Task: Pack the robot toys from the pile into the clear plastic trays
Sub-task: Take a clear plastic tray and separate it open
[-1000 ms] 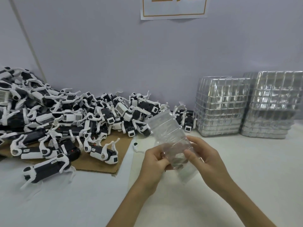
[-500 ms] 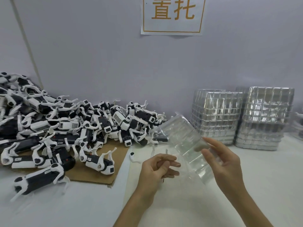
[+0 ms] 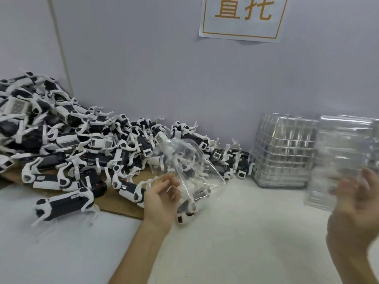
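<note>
1. My left grip (image 3: 162, 193) pinches the near edge of one clear tray (image 3: 190, 165), with the fingers curled around it. The tray hangs tilted in the air, just over the near end of the pile of robot toys (image 3: 82, 144). I judge that this keeps its pockets close to the next toy to be picked.

2. My right grip (image 3: 356, 212) is raised at the far right, near the stacked trays (image 3: 283, 152). It is blurred. A second tray (image 3: 336, 171) shows beside it, but I cannot tell whether the fingers hold that tray or are spread apart from it.

3. The pile rests partly on a cardboard sheet (image 3: 114, 203) on the tabletop (image 3: 235, 232) and is heaped against the wall. The stacked trays stand to its right. Toys and trays thus sit on opposite sides, and I work between them.

4. Status: I see no toy seated in the held tray. The toys visible through it appear to belong to the pile. Packing of this tray is not yet begun.

5. Caution: thin plastic flexes under a one-edge pinch. The tray likely needs to lie flat, pockets up, before loading.
</note>
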